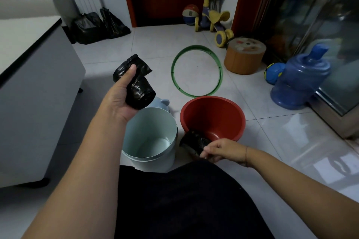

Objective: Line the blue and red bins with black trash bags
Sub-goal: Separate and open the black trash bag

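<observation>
A person's left hand (124, 93) grips a black plastic roll of trash bags (138, 91), raised at eleven o'clock from an unlined pale blue round plastic bin (147, 122). An unlined red round plastic bin (213, 114) stands just beside it at three o'clock. The right hand (223, 151) pinches a folded black bag (194, 141) at the red bin's seven o'clock rim. With the other hand occupied, the clinging film may not open, or may drop in bunched.
</observation>
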`<state>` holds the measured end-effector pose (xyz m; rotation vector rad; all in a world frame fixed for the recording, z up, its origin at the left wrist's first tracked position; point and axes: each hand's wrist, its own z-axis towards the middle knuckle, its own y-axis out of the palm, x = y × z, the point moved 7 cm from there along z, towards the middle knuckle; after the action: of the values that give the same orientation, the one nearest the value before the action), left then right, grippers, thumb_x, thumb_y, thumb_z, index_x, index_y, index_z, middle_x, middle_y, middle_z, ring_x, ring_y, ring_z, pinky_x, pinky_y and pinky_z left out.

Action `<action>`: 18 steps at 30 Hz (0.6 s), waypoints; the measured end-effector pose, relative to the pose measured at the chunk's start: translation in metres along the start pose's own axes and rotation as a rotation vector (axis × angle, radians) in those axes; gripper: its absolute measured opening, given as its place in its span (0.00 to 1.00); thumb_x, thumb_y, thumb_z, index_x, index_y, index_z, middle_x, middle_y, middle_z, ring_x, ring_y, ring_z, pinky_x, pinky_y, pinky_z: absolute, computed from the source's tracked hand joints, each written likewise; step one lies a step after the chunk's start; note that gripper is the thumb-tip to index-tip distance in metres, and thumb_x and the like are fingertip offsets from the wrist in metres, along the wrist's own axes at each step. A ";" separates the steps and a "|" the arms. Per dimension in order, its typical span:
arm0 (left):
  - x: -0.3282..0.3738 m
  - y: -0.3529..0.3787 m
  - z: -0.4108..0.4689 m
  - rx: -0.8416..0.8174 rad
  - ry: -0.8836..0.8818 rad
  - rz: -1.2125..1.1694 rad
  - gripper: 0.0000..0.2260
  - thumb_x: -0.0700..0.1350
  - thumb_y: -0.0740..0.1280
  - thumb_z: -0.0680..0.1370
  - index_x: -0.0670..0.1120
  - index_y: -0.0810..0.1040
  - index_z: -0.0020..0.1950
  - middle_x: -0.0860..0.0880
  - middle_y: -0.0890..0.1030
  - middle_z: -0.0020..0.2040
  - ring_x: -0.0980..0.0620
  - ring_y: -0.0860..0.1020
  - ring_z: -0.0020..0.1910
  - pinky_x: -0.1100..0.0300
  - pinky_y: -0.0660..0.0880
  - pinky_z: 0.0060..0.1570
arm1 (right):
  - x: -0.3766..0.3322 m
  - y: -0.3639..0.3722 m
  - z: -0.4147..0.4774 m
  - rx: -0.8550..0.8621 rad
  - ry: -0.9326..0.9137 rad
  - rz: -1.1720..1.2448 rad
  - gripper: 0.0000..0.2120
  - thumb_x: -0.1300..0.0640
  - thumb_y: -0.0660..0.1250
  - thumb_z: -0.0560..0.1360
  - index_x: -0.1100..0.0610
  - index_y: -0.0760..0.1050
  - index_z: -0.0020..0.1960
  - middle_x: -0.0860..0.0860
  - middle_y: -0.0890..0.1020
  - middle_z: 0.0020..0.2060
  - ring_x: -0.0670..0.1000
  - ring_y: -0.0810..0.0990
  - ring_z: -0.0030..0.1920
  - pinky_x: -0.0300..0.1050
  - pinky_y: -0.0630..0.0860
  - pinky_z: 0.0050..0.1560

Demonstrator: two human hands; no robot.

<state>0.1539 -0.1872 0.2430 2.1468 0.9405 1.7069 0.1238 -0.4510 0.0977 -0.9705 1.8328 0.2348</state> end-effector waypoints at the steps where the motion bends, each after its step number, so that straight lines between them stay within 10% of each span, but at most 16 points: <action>1: -0.002 0.002 -0.001 -0.002 -0.006 0.012 0.08 0.49 0.72 0.73 0.46 0.79 0.46 0.49 0.84 0.32 0.52 0.83 0.30 0.57 0.79 0.29 | -0.006 -0.002 -0.002 0.006 -0.015 0.004 0.25 0.37 0.65 0.69 0.57 0.82 0.51 0.57 0.84 0.48 0.57 0.74 0.43 0.53 0.74 0.53; 5: -0.014 0.009 -0.007 -0.016 -0.062 0.057 0.10 0.48 0.72 0.72 0.44 0.78 0.48 0.47 0.83 0.30 0.47 0.83 0.27 0.53 0.78 0.26 | -0.031 -0.007 -0.008 0.016 -0.073 0.018 0.28 0.33 0.65 0.66 0.56 0.82 0.51 0.45 0.83 0.38 0.42 0.73 0.32 0.41 0.70 0.41; 11: -0.022 0.012 -0.008 -0.033 -0.073 0.057 0.15 0.52 0.74 0.66 0.43 0.80 0.44 0.46 0.83 0.30 0.47 0.82 0.27 0.54 0.78 0.26 | -0.103 -0.006 -0.006 0.078 -0.219 0.184 0.20 0.42 0.64 0.72 0.55 0.77 0.56 0.53 0.81 0.55 0.48 0.80 0.54 0.46 0.74 0.60; 15: -0.024 0.022 -0.006 -0.082 -0.042 0.111 0.19 0.62 0.73 0.60 0.47 0.86 0.36 0.48 0.84 0.34 0.51 0.83 0.32 0.56 0.79 0.32 | -0.185 -0.006 -0.001 0.238 -0.354 0.352 0.37 0.33 0.65 0.63 0.55 0.73 0.64 0.47 0.79 0.57 0.46 0.76 0.60 0.46 0.72 0.60; 18: -0.023 0.031 -0.005 -0.078 0.004 0.120 0.31 0.65 0.71 0.61 0.44 0.82 0.54 0.44 0.85 0.49 0.45 0.83 0.49 0.49 0.79 0.50 | -0.224 0.005 0.006 0.306 -0.427 0.556 0.21 0.41 0.71 0.67 0.56 0.80 0.51 0.49 0.84 0.46 0.45 0.82 0.49 0.39 0.77 0.48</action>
<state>0.1568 -0.2260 0.2435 2.1893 0.7466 1.7716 0.1632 -0.3294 0.2824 -0.1621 1.6361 0.4461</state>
